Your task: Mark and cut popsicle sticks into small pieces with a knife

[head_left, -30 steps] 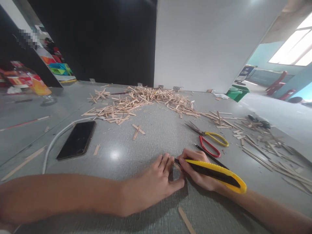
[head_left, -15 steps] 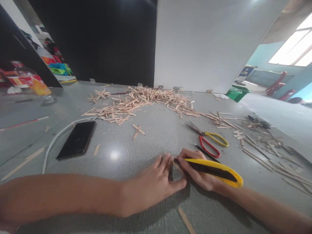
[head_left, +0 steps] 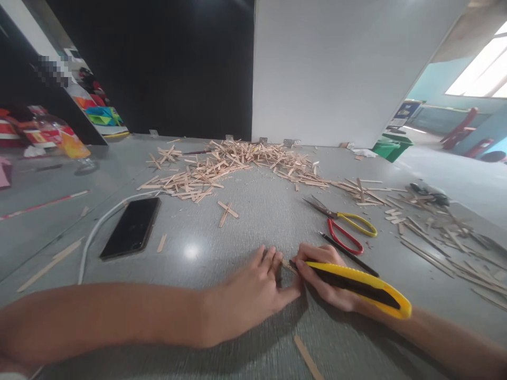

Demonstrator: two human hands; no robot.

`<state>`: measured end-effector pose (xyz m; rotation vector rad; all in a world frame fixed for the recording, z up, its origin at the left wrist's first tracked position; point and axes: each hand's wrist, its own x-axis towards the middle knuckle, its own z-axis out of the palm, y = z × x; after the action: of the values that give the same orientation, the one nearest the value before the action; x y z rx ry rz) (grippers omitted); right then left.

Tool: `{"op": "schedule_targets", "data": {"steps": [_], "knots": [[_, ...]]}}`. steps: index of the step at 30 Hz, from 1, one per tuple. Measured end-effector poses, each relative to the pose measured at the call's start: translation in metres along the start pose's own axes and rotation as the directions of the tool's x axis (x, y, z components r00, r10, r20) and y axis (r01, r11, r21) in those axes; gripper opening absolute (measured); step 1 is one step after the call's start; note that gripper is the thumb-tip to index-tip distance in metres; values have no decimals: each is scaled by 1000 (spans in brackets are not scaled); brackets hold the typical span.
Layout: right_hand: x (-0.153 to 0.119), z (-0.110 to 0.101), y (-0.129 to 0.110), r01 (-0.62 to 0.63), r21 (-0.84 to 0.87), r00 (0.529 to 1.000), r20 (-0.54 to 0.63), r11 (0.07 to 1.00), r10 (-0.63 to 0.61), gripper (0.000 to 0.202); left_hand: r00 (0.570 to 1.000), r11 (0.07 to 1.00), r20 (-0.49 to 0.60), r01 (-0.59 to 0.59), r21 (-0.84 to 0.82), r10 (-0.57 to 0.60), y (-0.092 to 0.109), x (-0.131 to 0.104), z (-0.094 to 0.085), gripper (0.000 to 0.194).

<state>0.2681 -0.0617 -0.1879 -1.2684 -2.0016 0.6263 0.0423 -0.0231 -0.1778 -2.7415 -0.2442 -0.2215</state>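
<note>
My right hand point(head_left: 332, 296) is wrapped round a yellow-and-black utility knife point(head_left: 362, 287), its handle slanting back over my wrist. The knife's tip end meets a small wooden craft stick point(head_left: 288, 265), which lies between my two hands. My left hand point(head_left: 251, 295) presses that stick to the table with its fingertips, the thumb reaching toward my right hand; part of the stick is hidden under the fingers. Beyond my right hand lie scissors point(head_left: 344, 224) with one red and one yellow handle, and a dark pen-like tool point(head_left: 350, 254).
A heap of craft sticks point(head_left: 237, 161) spreads along the panels at the back. Crossed sticks point(head_left: 227, 212) lie mid-table, a loose stick point(head_left: 307, 356) near me. At left are a phone point(head_left: 130, 228), a white cable point(head_left: 89, 240) and a bottle point(head_left: 71, 142). Cut strips point(head_left: 428, 253) litter the right.
The knife and my right hand have shifted slightly right along the stick, baring more of it beside my left fingers. My left hand stays on the stick. The view has turned a little.
</note>
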Motion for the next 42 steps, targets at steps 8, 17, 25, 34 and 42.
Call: {"op": "schedule_targets", "data": {"steps": [8, 17, 25, 34, 42], "knots": [[1, -2, -2, -85, 10, 996, -36, 996, 85, 41, 1000, 999, 6, -7, -41, 8, 4, 2, -3, 44], [3, -1, 2, -47, 46, 995, -84, 998, 50, 40, 999, 993, 50, -9, -116, 15, 1, 3, 3, 59], [3, -3, 3, -19, 53, 998, -51, 998, 21, 38, 994, 973, 113, 26, -228, -1, -5, 3, 7, 44], [2, -3, 1, 20, 14, 999, -49, 1000, -20, 37, 986, 975, 164, 28, -221, 9, -6, 6, 1, 51], [-1, -2, 1, 6, 25, 997, -74, 1000, -4, 37, 995, 980, 102, 5, -199, 16, -5, 3, 7, 42]]}}
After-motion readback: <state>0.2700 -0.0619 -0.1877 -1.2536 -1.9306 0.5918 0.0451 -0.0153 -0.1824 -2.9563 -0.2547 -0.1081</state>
